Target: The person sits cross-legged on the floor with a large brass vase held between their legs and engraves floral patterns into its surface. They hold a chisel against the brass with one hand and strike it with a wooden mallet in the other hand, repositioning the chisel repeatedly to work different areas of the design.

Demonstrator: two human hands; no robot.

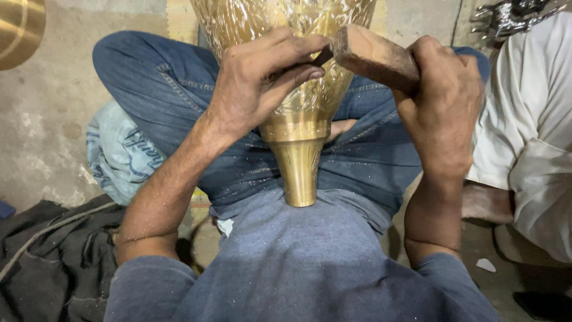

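Observation:
A tall engraved brass vase [296,128] lies across my lap, its narrow neck pressed against my blue shirt and its wide body reaching up out of view. My left hand [262,77] pinches a thin dark chisel [322,57] against the vase's patterned side. My right hand [444,98] grips a wooden mallet [372,56], whose head sits right at the chisel's top end. My legs in blue jeans [161,89] are crossed beneath the vase.
A light blue cloth bag [119,155] lies left of my knee on the concrete floor. Dark cloth [53,256] is heaped at lower left. A brass rim [18,27] shows top left. A person in white clothing [530,131] sits at right, metal pieces [506,18] behind.

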